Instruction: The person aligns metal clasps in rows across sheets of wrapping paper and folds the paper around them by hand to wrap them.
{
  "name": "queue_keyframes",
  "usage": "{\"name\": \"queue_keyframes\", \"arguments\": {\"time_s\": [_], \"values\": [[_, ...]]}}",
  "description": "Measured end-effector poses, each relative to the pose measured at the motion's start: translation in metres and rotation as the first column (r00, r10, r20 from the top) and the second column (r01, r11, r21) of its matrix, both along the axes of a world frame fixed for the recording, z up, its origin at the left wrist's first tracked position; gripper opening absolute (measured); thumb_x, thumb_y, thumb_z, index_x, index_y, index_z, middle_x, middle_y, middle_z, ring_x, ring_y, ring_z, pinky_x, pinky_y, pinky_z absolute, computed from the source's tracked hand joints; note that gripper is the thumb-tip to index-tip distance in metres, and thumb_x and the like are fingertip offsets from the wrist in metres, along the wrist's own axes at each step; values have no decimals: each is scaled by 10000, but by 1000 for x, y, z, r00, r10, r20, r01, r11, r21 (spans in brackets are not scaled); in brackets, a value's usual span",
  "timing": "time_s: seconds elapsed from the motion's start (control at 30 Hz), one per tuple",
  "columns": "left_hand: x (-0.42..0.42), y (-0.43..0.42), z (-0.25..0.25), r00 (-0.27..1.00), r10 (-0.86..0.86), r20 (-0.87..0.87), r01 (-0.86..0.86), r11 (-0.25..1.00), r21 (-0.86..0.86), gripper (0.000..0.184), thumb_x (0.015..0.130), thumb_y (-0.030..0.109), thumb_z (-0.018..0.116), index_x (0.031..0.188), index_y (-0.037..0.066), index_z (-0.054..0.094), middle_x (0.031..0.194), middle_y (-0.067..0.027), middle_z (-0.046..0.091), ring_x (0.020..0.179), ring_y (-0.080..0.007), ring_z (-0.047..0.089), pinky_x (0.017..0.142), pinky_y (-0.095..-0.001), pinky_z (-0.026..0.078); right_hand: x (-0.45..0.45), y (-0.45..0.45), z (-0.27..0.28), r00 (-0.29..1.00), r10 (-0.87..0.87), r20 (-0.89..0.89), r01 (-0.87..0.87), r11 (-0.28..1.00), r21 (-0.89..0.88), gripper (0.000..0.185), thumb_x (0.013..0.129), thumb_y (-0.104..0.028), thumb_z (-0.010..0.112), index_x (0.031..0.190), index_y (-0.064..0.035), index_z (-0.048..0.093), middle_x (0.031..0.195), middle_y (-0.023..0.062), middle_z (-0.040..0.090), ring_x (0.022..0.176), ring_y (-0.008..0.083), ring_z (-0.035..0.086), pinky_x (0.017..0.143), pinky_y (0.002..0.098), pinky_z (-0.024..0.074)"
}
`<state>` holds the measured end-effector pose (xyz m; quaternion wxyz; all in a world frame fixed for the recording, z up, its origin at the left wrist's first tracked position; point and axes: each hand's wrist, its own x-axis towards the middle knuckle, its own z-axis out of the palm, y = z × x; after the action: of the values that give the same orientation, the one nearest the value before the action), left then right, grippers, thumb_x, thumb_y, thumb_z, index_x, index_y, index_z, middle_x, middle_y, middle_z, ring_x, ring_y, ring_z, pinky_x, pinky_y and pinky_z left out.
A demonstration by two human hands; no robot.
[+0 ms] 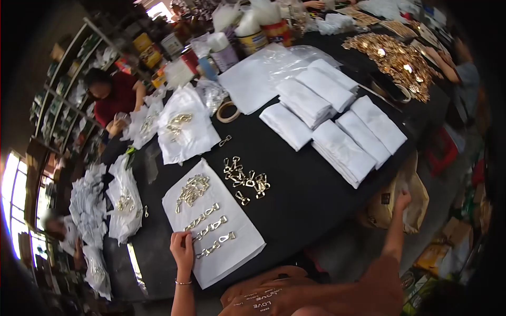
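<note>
1. The left hand (182, 250) is bent beside the rows of shiny clips (212, 226); I can't tell if it pinches one.
2. The right hand (403, 199) is curled by the tan bag (419, 204); I can't tell if it grips it.
3. Three rows lie neatly on the white sheet (237, 253).
4. A heap (194, 190) above them and loose pieces (250, 181) on the black table (295, 195) aren't lined up.

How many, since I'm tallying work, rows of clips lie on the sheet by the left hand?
3: upper row, nearest the pile; middle row; lower row, farthest from it. The left hand may hide row ends.
</note>
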<state>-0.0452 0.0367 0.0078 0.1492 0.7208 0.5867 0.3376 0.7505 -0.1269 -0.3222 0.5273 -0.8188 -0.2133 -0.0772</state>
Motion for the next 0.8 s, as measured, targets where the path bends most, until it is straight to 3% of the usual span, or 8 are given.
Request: {"name": "queue_keyframes", "arguments": {"time_s": [0.2, 0.4, 0.47, 0.53, 0.57, 0.67, 0.73, 0.8], "values": [[-19, 2, -11, 994, -107, 32, 107, 994, 0, 103, 941, 5, 622, 1016, -18, 688, 951, -102, 646, 812, -212, 569, 764, -312, 474, 20, -66, 124, 954, -270, 127, 254, 958, 130, 181, 928, -94, 700, 1081, -26, 768, 1058, 83, 763, 951, 201, 689, 894, 293, 542], [54, -20, 67, 935, -308, 177, 310, 951, 19, 172, 903, 5, 599, 1046, -7, 693, 1011, -112, 685, 903, -253, 623, 868, -343, 498, -229, 14, 382, 936, 349, -39, -265, 777, 571, 369, 913, -16, 517, 1275, -57, 572, 1117, 34, 581, 904, 92, 516, 793, 224, 426], [96, -25, 79, 762, -584, 282, 611, 792, -10, 383, 852, 50, 720, 1229, 4, 675, 1231, -150, 713, 1114, -298, 665, 1019, -396, 499, -339, 30, 416, 647, 752, -124, -487, 534, 691, 362, 902, 28, 545, 1253, -63, 542, 1096, 32, 563, 920, 98, 519, 825, 225, 440], [150, -38, 100, 608, -696, 383, 749, 663, 16, 847, 826, 153, 850, 1567, 36, 456, 1591, -177, 516, 1381, -337, 552, 1155, -435, 417, -430, 42, 424, 288, 936, -203, -670, 348, 655, 371, 898, 52, 596, 1243, -67, 536, 1090, 38, 554, 937, 119, 532, 865, 248, 465], [154, -29, 95, 559, -769, 312, 790, 608, 84, 813, 852, 117, 819, 1572, 25, 454, 1567, -158, 535, 1365, -333, 564, 1149, -414, 427, -457, 51, 423, 55, 985, -163, -789, 143, 598, 389, 902, 37, 646, 1265, -62, 549, 1157, 60, 568, 1009, 154, 559, 916, 275, 479], [119, -14, 90, 495, -556, 667, 786, 614, -72, 644, 916, 92, 750, 1509, 8, 514, 1444, -146, 614, 1265, -289, 626, 1054, -365, 504, -478, 83, 434, -121, 993, -13, -972, -116, 204, 445, 895, 9, 677, 1321, -49, 561, 1230, 75, 592, 1085, 161, 562, 945, 283, 473], [91, -8, 65, 318, -167, 933, 780, 606, -157, 497, 983, 141, 702, 1430, -16, 554, 1322, -185, 661, 1126, -285, 701, 916, -343, 584, -476, 107, 430, 314, 789, 527, -931, 365, 8, 508, 872, -5, 716, 1358, -42, 573, 1230, 73, 621, 1059, 155, 571, 933, 286, 473], [80, -16, 67, 310, -128, 942, 752, 639, -161, 456, 995, 135, 682, 1406, -21, 561, 1292, -186, 670, 1095, -282, 704, 895, -335, 585, -486, 123, 434, 224, 829, 513, -951, 301, -71, 513, 867, -10, 726, 1356, -44, 578, 1211, 71, 634, 1029, 153, 580, 913, 280, 477]]}}
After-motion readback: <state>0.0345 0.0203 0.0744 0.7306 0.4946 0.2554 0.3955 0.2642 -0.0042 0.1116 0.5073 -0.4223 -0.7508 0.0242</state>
